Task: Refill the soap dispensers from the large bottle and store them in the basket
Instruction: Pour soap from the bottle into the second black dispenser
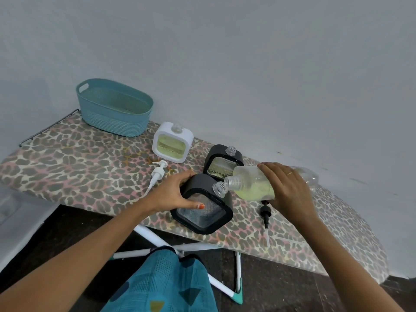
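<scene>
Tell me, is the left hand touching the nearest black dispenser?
Touching. The head view shows the left hand gripping the nearest black dispenser, thumb on its clear front, fingers on its side.

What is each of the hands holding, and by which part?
The left hand grips the near black soap dispenser by its upper left edge; the right hand grips the large bottle around its middle.

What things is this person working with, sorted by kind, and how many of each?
Soap dispensers: 3, one white, two black
Loose pumps: 2, one white, one black
Large bottle: 1
Basket: 1
Total: 7
</scene>
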